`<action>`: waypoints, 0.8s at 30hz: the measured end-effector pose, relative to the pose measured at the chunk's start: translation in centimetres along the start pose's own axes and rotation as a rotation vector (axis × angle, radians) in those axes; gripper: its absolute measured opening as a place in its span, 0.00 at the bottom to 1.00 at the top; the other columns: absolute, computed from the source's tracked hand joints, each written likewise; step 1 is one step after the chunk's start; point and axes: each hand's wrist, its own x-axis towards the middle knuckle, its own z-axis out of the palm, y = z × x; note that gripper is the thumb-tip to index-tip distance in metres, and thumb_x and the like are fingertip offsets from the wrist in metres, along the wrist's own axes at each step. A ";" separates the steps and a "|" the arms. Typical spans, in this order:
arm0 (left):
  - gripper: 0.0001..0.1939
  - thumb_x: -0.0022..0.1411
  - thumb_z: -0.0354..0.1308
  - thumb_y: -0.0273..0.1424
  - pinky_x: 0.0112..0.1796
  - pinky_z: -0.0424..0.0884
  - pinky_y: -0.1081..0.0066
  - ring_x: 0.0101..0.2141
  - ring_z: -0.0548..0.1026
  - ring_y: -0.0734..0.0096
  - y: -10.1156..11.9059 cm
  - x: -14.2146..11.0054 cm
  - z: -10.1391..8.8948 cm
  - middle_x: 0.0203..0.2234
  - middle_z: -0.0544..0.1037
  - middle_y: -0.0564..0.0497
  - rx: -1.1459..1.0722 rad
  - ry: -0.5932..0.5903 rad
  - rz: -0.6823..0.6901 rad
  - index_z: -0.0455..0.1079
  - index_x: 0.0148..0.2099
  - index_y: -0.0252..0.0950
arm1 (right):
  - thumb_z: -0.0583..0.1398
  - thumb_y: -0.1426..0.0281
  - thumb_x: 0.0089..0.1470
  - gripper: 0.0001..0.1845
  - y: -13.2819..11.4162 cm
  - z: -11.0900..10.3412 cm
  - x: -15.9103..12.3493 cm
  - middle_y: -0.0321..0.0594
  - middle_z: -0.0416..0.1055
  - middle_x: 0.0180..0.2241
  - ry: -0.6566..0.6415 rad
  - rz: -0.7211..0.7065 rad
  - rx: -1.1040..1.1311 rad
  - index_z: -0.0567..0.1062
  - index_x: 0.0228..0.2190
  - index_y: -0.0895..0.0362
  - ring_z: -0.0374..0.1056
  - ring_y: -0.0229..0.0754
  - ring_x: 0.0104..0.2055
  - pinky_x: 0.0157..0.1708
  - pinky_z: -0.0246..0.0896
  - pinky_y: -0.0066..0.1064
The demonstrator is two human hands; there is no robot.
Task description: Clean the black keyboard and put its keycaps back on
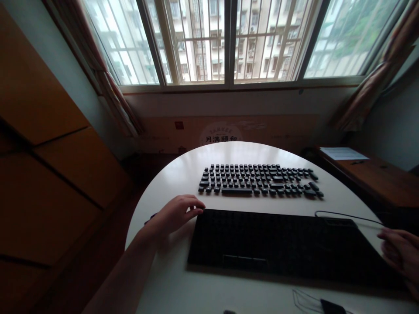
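Head view: keyboard base (275,248) lies between left hand (178,213), pinched at its corner, and right hand (399,253), grip unclear.

A barred window (230,52) over a round white table (170,288) — curtains at both sides.
Beyond the bars (273,33) stands a pale apartment building (204,52), with blurred greenery (363,26) at the upper right; a pinkish curtain (114,98) hangs at the window's left and another curtain (363,98) at its right, while a long cardboard panel (278,124) with printed characters and a round emblem stands below the sill — an orange-brown cupboard (65,174) fills the left side, and a brown wooden desk (393,187) at the right bears a white paper (343,153) and a small dark object (357,162), too small to identify.
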 end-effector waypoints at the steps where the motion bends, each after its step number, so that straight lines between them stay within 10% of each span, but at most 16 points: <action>1: 0.10 0.66 0.57 0.35 0.40 0.71 0.70 0.36 0.77 0.68 0.0 0.0 0.0 0.37 0.81 0.49 0.008 0.001 0.000 0.78 0.42 0.41 | 0.72 0.59 0.33 0.21 0.0 0.0 0.0 0.35 0.66 0.20 -0.020 0.020 0.003 0.77 0.29 0.58 0.63 0.35 0.21 0.20 0.64 0.24; 24: 0.10 0.61 0.60 0.37 0.36 0.70 0.70 0.35 0.76 0.67 -0.2 0.1 0.7 0.37 0.80 0.49 0.057 0.030 -0.128 0.80 0.41 0.43 | 0.71 0.57 0.36 0.23 -3.1 1.5 -3.0 0.31 0.61 0.22 -0.050 0.067 0.002 0.75 0.31 0.59 0.57 0.31 0.23 0.20 0.59 0.18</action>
